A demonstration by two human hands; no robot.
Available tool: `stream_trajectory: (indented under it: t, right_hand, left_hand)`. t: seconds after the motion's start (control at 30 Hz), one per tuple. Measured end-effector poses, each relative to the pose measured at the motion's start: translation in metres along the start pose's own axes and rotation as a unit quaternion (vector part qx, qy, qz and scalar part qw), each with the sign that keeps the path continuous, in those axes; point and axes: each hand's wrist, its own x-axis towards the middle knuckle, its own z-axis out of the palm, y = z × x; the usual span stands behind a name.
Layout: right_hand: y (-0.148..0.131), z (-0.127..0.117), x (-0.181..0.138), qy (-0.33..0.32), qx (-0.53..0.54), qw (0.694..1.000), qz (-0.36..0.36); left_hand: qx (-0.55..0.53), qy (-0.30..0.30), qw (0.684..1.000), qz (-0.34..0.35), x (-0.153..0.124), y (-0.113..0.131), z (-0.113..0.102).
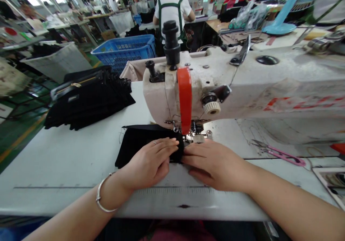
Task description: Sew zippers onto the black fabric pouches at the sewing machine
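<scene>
A folded black fabric piece lies on the sewing machine bed, its right edge by the presser foot. My left hand, with a ring and a bangle, rests over the piece, fingers stretched together on top and thumb bent at its front edge. Close to the needle area, my right hand has its fingertips closed at the fabric's right edge. Its fingers partly hide that edge and the machine plate. Directly above the fabric stands the white sewing machine head with an orange guard.
A stack of black fabric pieces sits at the table's left. Pink thread snips lie right of my right hand. Behind the machine are a blue basket and a person in a white shirt. A printed ruler runs along the front edge.
</scene>
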Motion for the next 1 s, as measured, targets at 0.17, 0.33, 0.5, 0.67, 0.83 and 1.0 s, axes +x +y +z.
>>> stream_trajectory:
  t: [0.17, 0.33, 0.5, 0.67, 0.83, 1.0]
  right_hand:
    - [-0.004, 0.010, 0.002, 0.003, -0.001, 1.000, 0.021]
    - [-0.001, 0.015, 0.003, 0.072, -0.096, 0.991, 0.061]
    - [-0.002, 0.016, 0.006, 0.059, -0.139, 0.988, 0.027]
    - [-0.004, 0.016, 0.004, 0.099, -0.149, 0.984, 0.021]
    - [-0.005, 0.020, 0.007, 0.063, -0.147, 0.987, -0.029]
    - [-0.007, 0.024, 0.007, 0.032, -0.146, 0.989, -0.024]
  left_hand:
    - [-0.085, 0.027, 0.990, -0.108, -0.001, -0.001, -0.004]
    - [-0.119, 0.030, 0.982, -0.145, -0.001, -0.002, -0.005]
    - [-0.124, 0.014, 0.981, -0.147, 0.001, -0.002, -0.002]
    - [-0.113, 0.043, 0.972, -0.202, 0.003, -0.002, -0.004]
    - [-0.004, 0.038, 0.995, -0.088, 0.006, 0.004, 0.002]
    - [0.121, 0.002, 0.993, 0.009, 0.011, 0.006, 0.012]
